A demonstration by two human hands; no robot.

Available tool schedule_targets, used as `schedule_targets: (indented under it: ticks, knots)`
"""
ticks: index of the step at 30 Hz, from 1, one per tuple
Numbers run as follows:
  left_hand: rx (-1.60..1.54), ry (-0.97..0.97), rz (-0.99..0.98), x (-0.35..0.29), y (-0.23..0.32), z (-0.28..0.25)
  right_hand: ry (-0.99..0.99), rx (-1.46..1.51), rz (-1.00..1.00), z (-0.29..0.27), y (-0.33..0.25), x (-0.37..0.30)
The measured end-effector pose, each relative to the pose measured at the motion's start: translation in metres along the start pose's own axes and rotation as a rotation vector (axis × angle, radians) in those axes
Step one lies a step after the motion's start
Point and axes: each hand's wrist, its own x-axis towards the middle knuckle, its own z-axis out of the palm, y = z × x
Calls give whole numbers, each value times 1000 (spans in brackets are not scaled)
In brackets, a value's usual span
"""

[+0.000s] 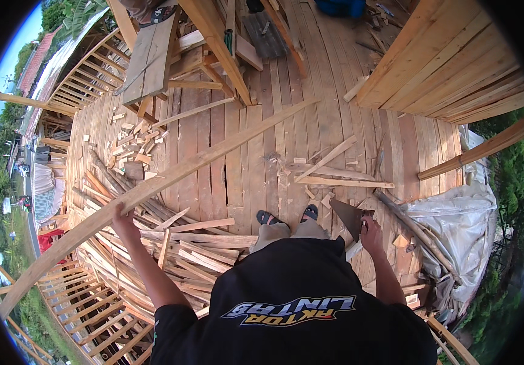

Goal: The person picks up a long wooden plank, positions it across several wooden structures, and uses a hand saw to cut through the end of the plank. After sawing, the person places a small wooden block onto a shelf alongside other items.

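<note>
A long wooden plank (213,156) slants across the view from the lower left to the upper middle. My left hand (125,222) grips its near edge from below, left of my body; some of the fingers are hidden behind the wood. On my right side, my right hand (369,230) is wrapped round the handle of a hand saw (348,218). The saw's dark, tapering blade points up and to the left, above the floorboards and apart from the plank.
Loose wooden strips (195,246) lie heaped at my left, with small offcuts (137,143) beyond. A workbench (148,64) stands far left, where a person's foot (157,14) shows. Several sticks (341,176) lie ahead. Plastic sheeting (457,219) and a pole (417,231) are at right.
</note>
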Motion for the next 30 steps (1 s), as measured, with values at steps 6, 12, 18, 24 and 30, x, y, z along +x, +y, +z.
schedule_targets:
  ticks: [6,12,18,24,30]
  knots:
    - [-82,-130,-68,-9,-14,-32,218,355,-120,-96,-120,13]
    - [-271,-269,29,-45,-21,-19,112,445,-63,-114,-125,10]
    - [-546,149,163,-65,-34,19,-104,819,-87,-77,-145,8]
    - [-626,186,215,-72,-55,11,-403,893,-93,-61,-151,-17]
    - [-654,305,191,-79,-70,5,-537,844,-86,-34,-138,-25]
